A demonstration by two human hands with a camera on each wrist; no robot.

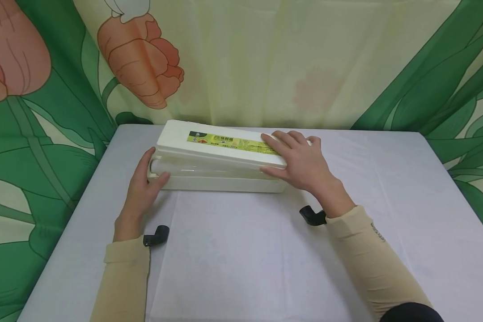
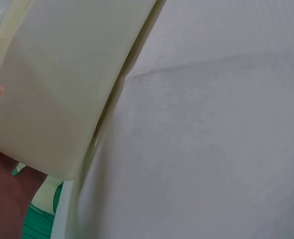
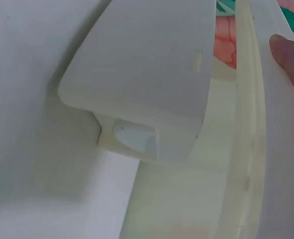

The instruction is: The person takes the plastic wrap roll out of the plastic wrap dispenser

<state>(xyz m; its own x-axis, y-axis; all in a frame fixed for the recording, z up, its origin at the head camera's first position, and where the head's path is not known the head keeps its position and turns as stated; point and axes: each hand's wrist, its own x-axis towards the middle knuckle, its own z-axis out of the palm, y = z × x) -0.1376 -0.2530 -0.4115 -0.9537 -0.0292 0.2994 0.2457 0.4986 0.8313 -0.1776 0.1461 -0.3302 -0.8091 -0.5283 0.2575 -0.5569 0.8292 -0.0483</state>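
Note:
A long white cling film box sits near the back of the table in the head view. Its lid, with a yellow-green label, is tilted up off the box base. A clear roll of cling film shows in the gap. My left hand grips the base's left end, thumb in front. My right hand holds the lid's right end, thumb at its front edge and fingers over the top. In the right wrist view the lid stands apart from the base. The left wrist view shows the base close up.
A white cloth covers the table. Behind it hangs a curtain with printed flowers and leaves. Black wrist-camera mounts stick out from both sleeves.

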